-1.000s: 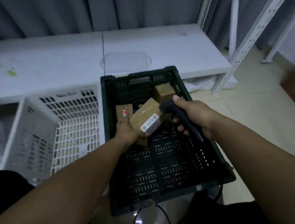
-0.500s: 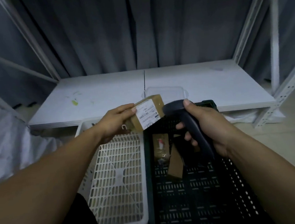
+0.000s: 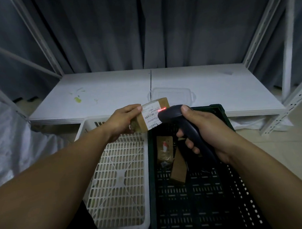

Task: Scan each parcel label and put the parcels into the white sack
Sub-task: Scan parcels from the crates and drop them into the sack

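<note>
My left hand (image 3: 122, 121) grips a small brown cardboard parcel (image 3: 154, 116) with its white label turned toward the scanner. My right hand (image 3: 204, 128) holds a black handheld barcode scanner (image 3: 185, 128), its head almost touching the parcel. A red scan line glows on the label's upper right. Two more brown parcels (image 3: 164, 149) (image 3: 178, 168) lie in the dark green crate (image 3: 204, 200) below. The white sack (image 3: 6, 143) hangs at the far left, beside my left arm.
An empty white plastic crate (image 3: 119, 180) sits left of the green one. Behind both is a low white shelf board (image 3: 109, 96) with a clear plastic lid (image 3: 172, 94) on it. White rack posts (image 3: 286, 49) stand at both sides, against grey curtains.
I lifted the parcel out of the green crate and turned its label to the scanner. The scanner moved in close, and a red line now shows on the label.
</note>
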